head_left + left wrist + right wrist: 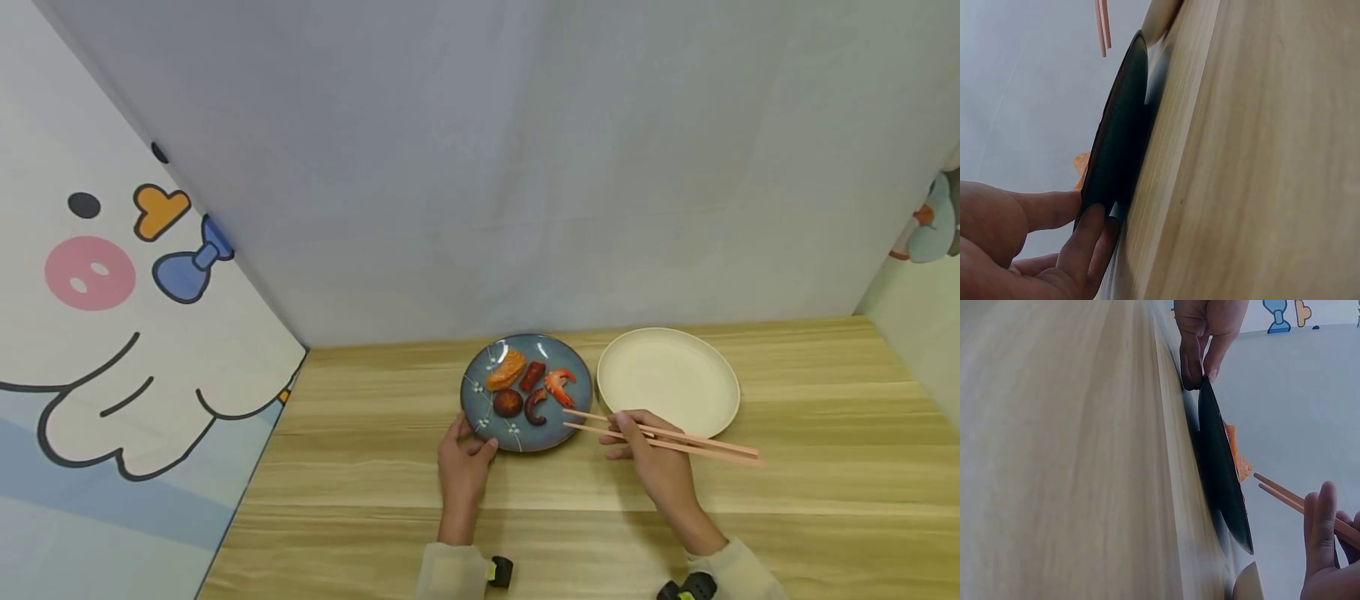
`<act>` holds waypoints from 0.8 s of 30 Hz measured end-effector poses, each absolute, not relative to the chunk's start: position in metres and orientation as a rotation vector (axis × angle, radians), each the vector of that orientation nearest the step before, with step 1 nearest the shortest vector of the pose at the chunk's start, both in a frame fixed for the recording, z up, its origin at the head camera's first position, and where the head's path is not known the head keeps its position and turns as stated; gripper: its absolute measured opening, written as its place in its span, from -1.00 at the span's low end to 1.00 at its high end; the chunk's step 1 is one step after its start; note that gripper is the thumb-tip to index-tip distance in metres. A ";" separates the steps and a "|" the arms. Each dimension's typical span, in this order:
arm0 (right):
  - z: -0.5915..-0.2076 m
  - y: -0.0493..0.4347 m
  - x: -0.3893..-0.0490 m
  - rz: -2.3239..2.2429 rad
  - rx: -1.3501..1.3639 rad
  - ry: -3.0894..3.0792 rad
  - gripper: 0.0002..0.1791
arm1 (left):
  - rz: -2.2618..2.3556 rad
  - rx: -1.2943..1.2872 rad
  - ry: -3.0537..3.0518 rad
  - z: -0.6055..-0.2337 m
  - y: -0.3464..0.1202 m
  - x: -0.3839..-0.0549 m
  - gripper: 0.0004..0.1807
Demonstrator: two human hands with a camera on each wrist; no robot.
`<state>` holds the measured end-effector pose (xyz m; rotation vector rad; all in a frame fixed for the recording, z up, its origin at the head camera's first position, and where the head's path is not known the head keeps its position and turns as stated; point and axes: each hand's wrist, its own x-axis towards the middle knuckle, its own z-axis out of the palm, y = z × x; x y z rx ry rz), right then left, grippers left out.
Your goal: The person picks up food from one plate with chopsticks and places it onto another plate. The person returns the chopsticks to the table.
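Observation:
My left hand (463, 465) grips the near-left rim of a blue plate (551, 435) with a floral pattern. In the left wrist view the thumb is at the rim and the fingers reach underneath. On the plate lie an orange salmon-like piece (506, 370), a shrimp (560, 387), a round brown mushroom (507, 403), a dark red block (532, 377) and a curled tentacle-like piece (535, 408). Pinched in my right hand (662, 471) is a pair of light pink chopsticks (712, 448). Their tips are slightly apart over the plate's right edge, touching no food.
A cream plate (667, 375) stands close to the right of the blue one, behind my right hand. The wooden table (360, 467) ends at a grey cloth backdrop (487, 167). A cartoon-printed panel (97, 350) borders the left side.

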<state>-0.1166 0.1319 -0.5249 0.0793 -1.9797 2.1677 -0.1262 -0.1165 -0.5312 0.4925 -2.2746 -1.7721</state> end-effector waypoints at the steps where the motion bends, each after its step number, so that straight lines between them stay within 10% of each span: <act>1: -0.525 0.132 -0.117 2.170 0.073 -1.979 -0.67 | -1.773 0.488 -2.272 -0.531 -0.117 -0.126 -0.23; 24: -0.529 0.127 -0.124 2.227 -0.009 -1.949 -0.60 | -1.771 0.447 -2.249 -0.531 -0.116 -0.125 -0.22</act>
